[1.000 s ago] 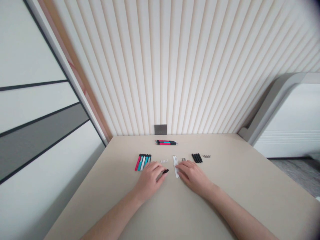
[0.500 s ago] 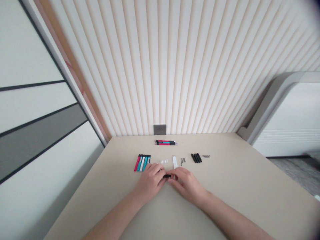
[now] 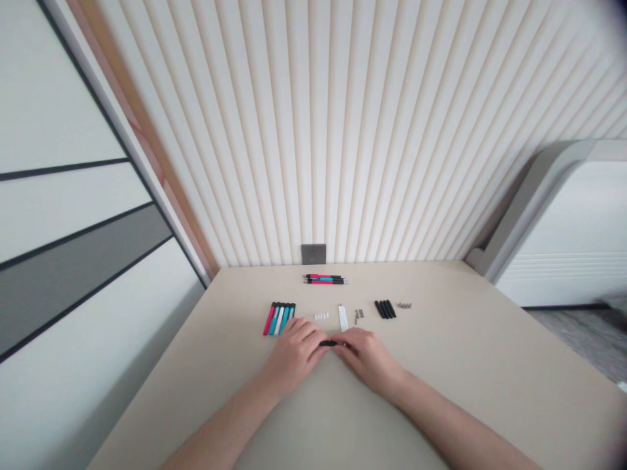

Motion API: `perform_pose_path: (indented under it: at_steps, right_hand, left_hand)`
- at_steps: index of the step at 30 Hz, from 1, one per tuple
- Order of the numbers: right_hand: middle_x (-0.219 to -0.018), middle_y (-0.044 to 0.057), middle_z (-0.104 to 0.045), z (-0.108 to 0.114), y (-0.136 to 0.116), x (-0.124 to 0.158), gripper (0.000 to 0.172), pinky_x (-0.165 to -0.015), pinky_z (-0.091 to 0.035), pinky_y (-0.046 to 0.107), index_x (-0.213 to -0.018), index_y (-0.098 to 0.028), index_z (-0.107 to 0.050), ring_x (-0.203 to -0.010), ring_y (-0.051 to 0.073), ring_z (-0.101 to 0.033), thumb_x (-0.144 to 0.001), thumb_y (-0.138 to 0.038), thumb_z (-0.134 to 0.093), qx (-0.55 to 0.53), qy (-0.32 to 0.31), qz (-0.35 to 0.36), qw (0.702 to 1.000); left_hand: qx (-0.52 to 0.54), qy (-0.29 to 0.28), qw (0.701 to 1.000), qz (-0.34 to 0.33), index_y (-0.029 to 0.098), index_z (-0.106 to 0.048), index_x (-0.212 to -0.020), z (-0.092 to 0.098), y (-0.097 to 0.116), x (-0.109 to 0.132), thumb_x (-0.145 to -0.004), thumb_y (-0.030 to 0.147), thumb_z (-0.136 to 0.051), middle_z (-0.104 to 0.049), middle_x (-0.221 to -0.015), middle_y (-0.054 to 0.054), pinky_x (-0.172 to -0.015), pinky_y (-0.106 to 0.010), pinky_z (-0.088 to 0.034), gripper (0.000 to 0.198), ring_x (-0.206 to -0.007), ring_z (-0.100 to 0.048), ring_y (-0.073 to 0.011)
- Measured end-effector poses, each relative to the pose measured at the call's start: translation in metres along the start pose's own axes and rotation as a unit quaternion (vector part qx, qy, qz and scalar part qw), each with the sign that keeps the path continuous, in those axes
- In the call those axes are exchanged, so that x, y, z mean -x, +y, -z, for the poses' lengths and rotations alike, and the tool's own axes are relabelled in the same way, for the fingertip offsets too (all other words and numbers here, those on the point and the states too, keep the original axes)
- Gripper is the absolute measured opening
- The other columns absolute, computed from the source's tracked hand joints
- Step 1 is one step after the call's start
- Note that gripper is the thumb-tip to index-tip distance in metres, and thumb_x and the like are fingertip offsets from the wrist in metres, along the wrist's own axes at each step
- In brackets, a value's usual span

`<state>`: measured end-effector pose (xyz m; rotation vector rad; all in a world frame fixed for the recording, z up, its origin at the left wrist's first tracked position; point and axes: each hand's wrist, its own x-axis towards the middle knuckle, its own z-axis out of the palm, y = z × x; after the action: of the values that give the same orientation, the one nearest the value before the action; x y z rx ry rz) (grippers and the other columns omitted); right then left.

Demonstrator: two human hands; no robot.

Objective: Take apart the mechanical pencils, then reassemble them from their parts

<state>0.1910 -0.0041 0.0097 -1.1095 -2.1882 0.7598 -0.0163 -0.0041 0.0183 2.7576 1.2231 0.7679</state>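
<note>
A: What do we have in front of us?

B: We look down on a beige worktop set against a ribbed cream wall. Our left hand and right hand meet at its middle, on the near side of some laid-out parts.

A: And what are we holding?

B: A short black pen piece, lying level between the two hands. The grip of each hand is pinching one end of it, with the fingertips closed on it. We cannot tell whether it touches the worktop.

A: What lies around our hands?

B: Just beyond the left hand is a row of pink, teal, white and black pen barrels. To its right, in a line, come small white caps, thin white tubes just beyond the right hand, tiny grey metal bits, black tubes and more grey specks. Farther back, well apart, pink and teal whole pens lie crosswise below a grey wall socket.
</note>
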Motion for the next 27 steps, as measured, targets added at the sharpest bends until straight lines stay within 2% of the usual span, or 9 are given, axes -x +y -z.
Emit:
perform_pose_path:
  at_steps: [9,16,21,24,27]
  right_hand:
    - [-0.090,0.002,-0.072,0.000,0.006,0.000,0.022,-0.077,-0.046,0.027,-0.103,-0.024,-0.071,-0.085,0.018,-0.063,-0.095,-0.025,-0.050,0.018,-0.011,0.007,1.000]
    - [-0.095,0.005,-0.068,0.013,0.014,-0.002,0.023,-0.081,-0.046,0.027,-0.098,-0.023,-0.072,-0.089,0.018,-0.061,-0.095,-0.024,-0.049,0.067,0.046,0.017,0.997]
    - [-0.098,0.006,-0.069,0.033,0.036,-0.003,0.026,-0.081,-0.046,0.029,-0.101,-0.022,-0.072,-0.089,0.020,-0.063,-0.095,-0.027,-0.047,0.145,0.111,-0.085,0.980]
    - [-0.099,0.008,-0.070,0.041,0.049,-0.004,0.028,-0.082,-0.045,0.030,-0.108,-0.020,-0.070,-0.093,0.023,-0.064,-0.094,-0.026,-0.047,0.208,0.114,-0.154,0.959]
    - [-0.103,0.008,-0.071,0.042,0.055,-0.007,0.027,-0.083,-0.043,0.029,-0.107,-0.020,-0.070,-0.098,0.023,-0.064,-0.093,-0.025,-0.049,0.235,0.102,-0.190,0.948]
  left_hand:
    - [0.013,0.016,1.000,0.007,0.020,-0.061,-0.093,0.001,0.000,0.000,-0.090,0.024,-0.062,-0.063,-0.087,-0.002,-0.084,-0.037,-0.042,0.005,-0.090,-0.055,-0.0212]
    - [0.016,0.025,0.998,0.055,0.021,-0.062,-0.094,-0.001,-0.004,0.001,-0.091,0.023,-0.061,-0.065,-0.091,-0.002,-0.083,-0.036,-0.042,0.004,-0.091,-0.056,-0.0210]
    - [0.016,0.038,0.997,0.064,0.021,-0.062,-0.094,-0.002,-0.006,0.002,-0.092,0.026,-0.060,-0.065,-0.092,-0.002,-0.083,-0.036,-0.042,0.005,-0.090,-0.057,-0.0211]
    - [0.019,0.028,0.998,0.056,0.022,-0.063,-0.093,-0.003,-0.005,0.002,-0.091,0.025,-0.060,-0.065,-0.091,-0.002,-0.082,-0.036,-0.042,0.005,-0.089,-0.058,-0.0211]
    - [0.020,0.020,0.998,0.051,0.022,-0.063,-0.094,-0.002,-0.004,0.002,-0.091,0.024,-0.060,-0.066,-0.091,-0.002,-0.082,-0.036,-0.042,0.004,-0.090,-0.058,-0.0212]
